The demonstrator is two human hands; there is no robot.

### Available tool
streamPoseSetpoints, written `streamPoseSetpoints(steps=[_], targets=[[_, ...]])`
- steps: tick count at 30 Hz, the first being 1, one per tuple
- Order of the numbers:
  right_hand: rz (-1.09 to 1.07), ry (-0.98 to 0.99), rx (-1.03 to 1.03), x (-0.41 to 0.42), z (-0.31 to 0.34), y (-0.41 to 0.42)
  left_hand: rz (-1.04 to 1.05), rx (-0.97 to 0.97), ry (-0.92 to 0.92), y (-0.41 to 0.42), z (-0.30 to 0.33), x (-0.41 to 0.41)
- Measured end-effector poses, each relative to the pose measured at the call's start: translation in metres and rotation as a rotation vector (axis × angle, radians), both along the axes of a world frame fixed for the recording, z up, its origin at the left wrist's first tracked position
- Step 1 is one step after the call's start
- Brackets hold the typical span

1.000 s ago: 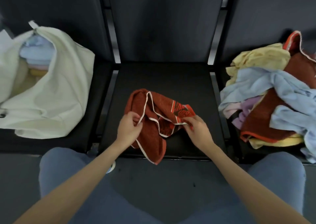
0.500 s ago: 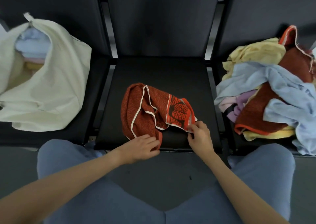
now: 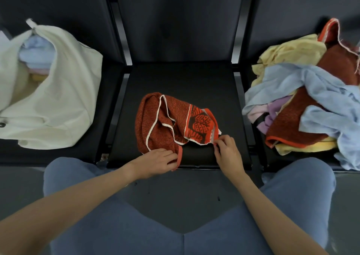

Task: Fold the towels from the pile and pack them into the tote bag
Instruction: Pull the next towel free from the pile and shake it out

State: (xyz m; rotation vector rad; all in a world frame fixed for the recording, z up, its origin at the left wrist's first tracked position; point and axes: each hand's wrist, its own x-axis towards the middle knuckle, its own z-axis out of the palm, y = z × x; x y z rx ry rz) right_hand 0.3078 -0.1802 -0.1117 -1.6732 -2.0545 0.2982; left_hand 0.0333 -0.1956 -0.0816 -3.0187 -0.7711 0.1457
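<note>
Since a second ago the left hand [image 3: 155, 162] has dropped from the towel's upper left fold down to the near edge, and it's now lying on the orange-trimmed corner with fingers mostly straight, looks like pressing or lightly holding rather than a real grip. Right hand [image 3: 226, 149] has its fingertips pinched on the white-edged corner by the orange leaf-print band. Both hands sit at the near side of the rust-red patterned cotton towel [image 3: 165, 124], which is crumpled on the black padded middle seat [image 3: 181, 79] and bunches away from the person, toward the backrest.

So the thing that matters: the two held corners are on the near edge, side by side, left and right, and the bulk lies beyond them. My guess is the next bit needs those corners pulled apart sideways to spread it flat before any fold.

Further out, the cream canvas tote bag [image 3: 58, 91] is on the left seat with folded pale towels already inside, and the heap of yellow, blue, lilac and red towels [image 3: 303, 98] is on the right seat.
</note>
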Motion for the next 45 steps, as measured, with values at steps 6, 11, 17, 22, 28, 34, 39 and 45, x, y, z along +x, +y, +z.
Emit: streamPoseSetpoints(steps=[6,11,17,22,28,34,39,45], targets=[[0.026,0.408,-0.118,-0.012,0.016,-0.007,0.441,-0.344,-0.353,0.002,0.005,0.015],[0.076,0.625,-0.172,-0.026,0.030,-0.011,0.939,-0.785,-0.824,0.009,0.026,0.033],[0.153,0.692,-0.213,-0.034,0.035,-0.015,1.019,-0.927,-0.720,0.018,0.033,0.041],[0.375,0.516,-0.153,-0.034,0.040,-0.021,1.101,-0.971,-0.759,0.024,0.034,0.044],[0.382,0.367,-0.090,-0.036,0.035,-0.018,1.122,-0.975,-0.775,0.027,0.038,0.047],[0.305,0.427,-0.076,-0.034,0.031,-0.016,1.242,-0.578,-0.859,0.062,0.048,0.031],[0.249,0.420,-0.096,-0.034,0.030,-0.018,1.316,-0.129,-0.773,0.116,0.051,0.000],[0.221,0.427,-0.040,-0.035,0.031,-0.020,1.264,-0.270,-0.565,0.146,0.041,0.000]])
